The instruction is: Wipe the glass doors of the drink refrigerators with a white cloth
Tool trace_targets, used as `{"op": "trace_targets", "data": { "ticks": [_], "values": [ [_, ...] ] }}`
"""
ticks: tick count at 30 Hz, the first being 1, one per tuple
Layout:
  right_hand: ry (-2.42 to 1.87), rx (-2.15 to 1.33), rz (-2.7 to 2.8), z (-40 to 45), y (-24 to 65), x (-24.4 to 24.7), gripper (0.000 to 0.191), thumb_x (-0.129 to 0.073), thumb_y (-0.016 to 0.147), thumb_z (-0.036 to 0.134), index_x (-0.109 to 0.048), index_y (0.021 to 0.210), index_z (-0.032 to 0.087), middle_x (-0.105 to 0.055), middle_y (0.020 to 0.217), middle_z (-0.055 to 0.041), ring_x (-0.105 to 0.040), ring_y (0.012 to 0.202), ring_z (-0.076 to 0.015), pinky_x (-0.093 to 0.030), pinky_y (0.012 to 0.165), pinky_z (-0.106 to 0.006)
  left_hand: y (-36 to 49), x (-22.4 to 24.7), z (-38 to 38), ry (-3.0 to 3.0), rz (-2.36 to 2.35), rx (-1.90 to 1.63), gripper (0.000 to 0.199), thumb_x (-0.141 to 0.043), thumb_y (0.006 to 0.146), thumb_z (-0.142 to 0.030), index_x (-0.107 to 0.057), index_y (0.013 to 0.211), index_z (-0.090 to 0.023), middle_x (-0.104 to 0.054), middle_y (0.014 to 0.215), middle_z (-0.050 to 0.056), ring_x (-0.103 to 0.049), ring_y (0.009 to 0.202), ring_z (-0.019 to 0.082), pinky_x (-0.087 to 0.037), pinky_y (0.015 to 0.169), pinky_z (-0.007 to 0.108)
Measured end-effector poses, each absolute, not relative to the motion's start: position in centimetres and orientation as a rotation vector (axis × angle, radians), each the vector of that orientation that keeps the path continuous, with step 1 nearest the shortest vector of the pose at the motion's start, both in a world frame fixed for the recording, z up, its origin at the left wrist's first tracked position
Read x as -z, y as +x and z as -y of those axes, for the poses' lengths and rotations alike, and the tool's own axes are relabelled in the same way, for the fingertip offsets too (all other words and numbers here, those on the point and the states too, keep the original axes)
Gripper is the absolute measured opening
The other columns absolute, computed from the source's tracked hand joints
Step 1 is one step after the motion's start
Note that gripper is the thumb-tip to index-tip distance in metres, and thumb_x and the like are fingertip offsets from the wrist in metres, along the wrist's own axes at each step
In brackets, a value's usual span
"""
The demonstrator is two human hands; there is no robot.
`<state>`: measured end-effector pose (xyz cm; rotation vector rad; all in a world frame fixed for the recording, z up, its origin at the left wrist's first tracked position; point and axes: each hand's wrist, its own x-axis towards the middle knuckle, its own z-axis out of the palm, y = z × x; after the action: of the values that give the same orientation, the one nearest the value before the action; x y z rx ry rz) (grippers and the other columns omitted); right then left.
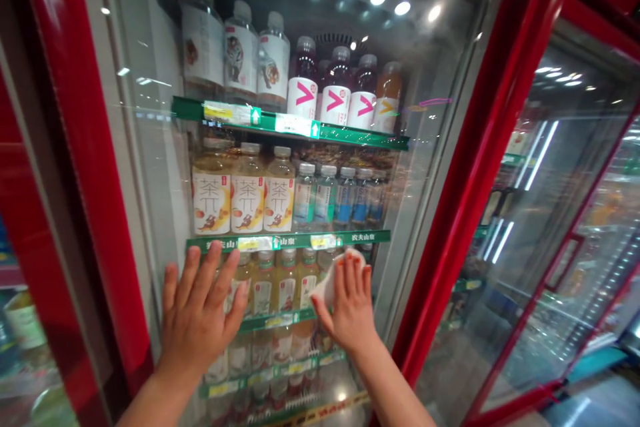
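My left hand (196, 313) is open with its fingers spread, laid flat against the glass door (425, 167) of a drinks fridge. A folded white cloth (327, 290), perhaps a paper wipe, lies under my right hand (353, 310). That hand's fingers are close together and hold the cloth against the same glass. Behind the pane, bottles with white labels (287, 290) show between my two hands. Part of the cloth is hidden by my right palm and fingers.
A red frame (475, 147) borders the door on the right, and a red post (85, 147) runs along the left. Shelves with green edge strips (367, 237) hold tea bottles (213, 197) and other drinks inside. Another glass fridge door (510, 247) stands farther right.
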<state>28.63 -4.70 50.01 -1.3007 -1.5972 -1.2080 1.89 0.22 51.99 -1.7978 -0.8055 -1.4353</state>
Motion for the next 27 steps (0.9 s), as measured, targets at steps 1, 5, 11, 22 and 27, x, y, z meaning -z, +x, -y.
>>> {"op": "trace_targets", "data": {
  "ticks": [1,5,11,22,27],
  "values": [
    [-1.367,1.153,1.484,4.5,29.4,-50.9,0.091,-0.045,0.111,0.047,0.003,0.177,0.007,0.010,0.187,-0.0138,0.008,0.175,-0.0295,-0.010,0.142,-0.060,1.7,-51.5,-0.3,-1.800,0.798,1.433,0.086,-0.071,0.098,-0.022,-0.032,0.175,-0.027,-0.028,0.182,0.004,-0.018,0.173,0.025,-0.010,0.145,0.048],
    [-1.411,1.048,1.257,2.6,26.9,-57.4,0.090,-0.041,0.111,0.045,0.011,0.177,0.011,0.007,0.187,-0.0185,0.009,0.174,-0.0348,-0.016,0.137,-0.074,1.5,-50.0,-0.4,-1.764,0.796,1.436,0.087,-0.071,0.098,-0.023,-0.031,0.175,-0.025,-0.026,0.182,0.003,-0.015,0.174,0.024,-0.008,0.145,0.047],
    [-1.235,1.233,1.660,2.9,20.8,-51.3,0.092,-0.048,0.107,0.047,-0.002,0.178,0.012,-0.013,0.187,-0.0107,-0.003,0.175,-0.0260,-0.011,0.143,-0.053,1.5,-50.1,-0.1,-1.801,0.813,1.471,0.084,-0.069,0.099,-0.024,-0.032,0.174,-0.029,-0.026,0.181,0.001,-0.016,0.173,0.022,-0.008,0.144,0.046],
    [-1.255,1.178,1.717,2.0,20.8,-55.8,0.094,-0.053,0.108,0.047,0.003,0.179,0.018,-0.009,0.187,-0.0138,-0.007,0.175,-0.0340,-0.013,0.141,-0.063,1.3,-49.5,0.2,-1.819,0.846,1.546,0.084,-0.065,0.101,-0.026,-0.027,0.176,-0.030,-0.031,0.179,0.002,-0.021,0.172,0.023,-0.012,0.144,0.050],
    [-1.183,1.278,1.849,3.5,23.1,-53.3,0.094,-0.053,0.109,0.052,-0.002,0.179,0.016,-0.019,0.185,-0.0150,-0.012,0.174,-0.0313,-0.011,0.141,-0.061,0.6,-48.4,0.1,-1.779,0.976,1.527,0.083,-0.065,0.104,-0.031,-0.025,0.176,-0.029,-0.027,0.180,0.004,-0.014,0.173,0.024,-0.008,0.144,0.053]
  ]
}}
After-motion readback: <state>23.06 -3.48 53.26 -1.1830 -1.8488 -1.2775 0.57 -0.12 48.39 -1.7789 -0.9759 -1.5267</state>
